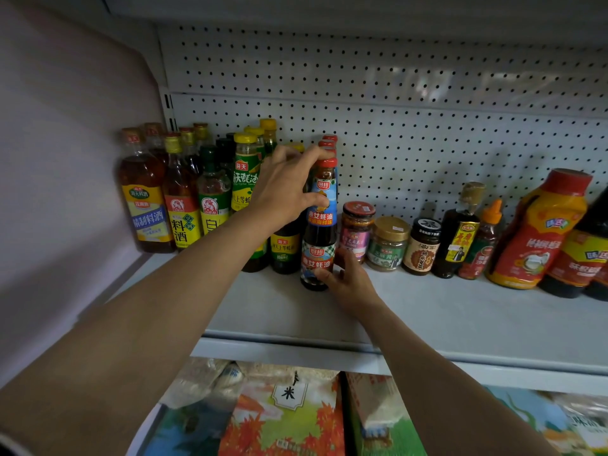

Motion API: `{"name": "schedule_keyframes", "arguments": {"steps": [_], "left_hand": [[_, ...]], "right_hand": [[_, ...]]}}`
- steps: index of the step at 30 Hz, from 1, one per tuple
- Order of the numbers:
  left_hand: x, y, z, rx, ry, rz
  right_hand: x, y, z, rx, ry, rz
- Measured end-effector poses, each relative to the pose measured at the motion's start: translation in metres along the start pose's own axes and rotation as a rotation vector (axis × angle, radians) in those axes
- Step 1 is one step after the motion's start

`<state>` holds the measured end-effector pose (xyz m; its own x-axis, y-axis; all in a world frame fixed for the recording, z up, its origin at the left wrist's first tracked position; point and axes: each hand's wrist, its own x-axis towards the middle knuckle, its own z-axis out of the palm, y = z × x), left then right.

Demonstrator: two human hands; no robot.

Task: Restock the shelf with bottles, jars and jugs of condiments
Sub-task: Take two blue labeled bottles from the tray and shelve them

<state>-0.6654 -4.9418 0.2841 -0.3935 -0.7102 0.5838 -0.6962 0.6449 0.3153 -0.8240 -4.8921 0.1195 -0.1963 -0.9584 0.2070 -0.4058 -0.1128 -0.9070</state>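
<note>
Oyster sauce bottle (324, 192), red-capped with a blue label, is held in the head view above a second bottle of the same brand (317, 261) that stands on the shelf (460, 320) at the front of its row; whether the upper one rests on the lower one's cap or hangs clear cannot be told. Left hand (283, 189) grips the upper bottle, fingers curled over the neck and cap, thumb pressed on the label. Right hand (348, 278) holds the lower bottle at its base, thumb and fingers curled round it. Judgement: the step in hand is seating these two in the row; it is done well by steadying the lower bottle, keeping both upright, labels forward, and avoiding the jar with the dark lid (357, 230) just beside on the right. Count: two red caps (329, 141) visible behind; three short jars in all; at least three yellow-capped green-label bottles (245, 172); to the far left several amber cooking wine bottles (144, 192), exact number hidden by overlap.
</note>
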Motion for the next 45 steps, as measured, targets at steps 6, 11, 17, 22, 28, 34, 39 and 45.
{"name": "schedule_keyframes", "arguments": {"steps": [6,11,17,22,28,34,39,45], "left_hand": [[-0.001,-0.001,0.001,-0.004,0.0,0.001],[-0.001,-0.001,0.003,0.01,0.005,0.008],[0.0,-0.001,0.003,0.002,0.018,0.02],[0.0,-0.003,0.005,0.031,0.057,0.111],[-0.004,-0.006,0.011,0.106,0.15,0.149],[-0.031,0.0,0.017,0.178,0.247,0.11],[-0.082,0.031,0.008,-0.097,0.174,-0.011],[-0.17,0.067,0.04,-0.212,-0.018,-0.241]], "right_hand": [[-0.001,0.0,0.0,-0.005,0.003,0.0],[-0.002,-0.001,0.0,0.025,0.013,0.002],[-0.003,-0.001,0.0,0.041,0.027,0.004],[-0.006,-0.003,0.0,0.021,0.034,0.011],[-0.014,-0.012,-0.002,-0.084,0.118,0.127],[-0.053,-0.031,-0.02,-0.326,0.226,0.066],[-0.096,-0.04,-0.06,-0.515,0.239,0.102],[-0.16,-0.036,-0.117,-0.729,0.104,0.121]]}}
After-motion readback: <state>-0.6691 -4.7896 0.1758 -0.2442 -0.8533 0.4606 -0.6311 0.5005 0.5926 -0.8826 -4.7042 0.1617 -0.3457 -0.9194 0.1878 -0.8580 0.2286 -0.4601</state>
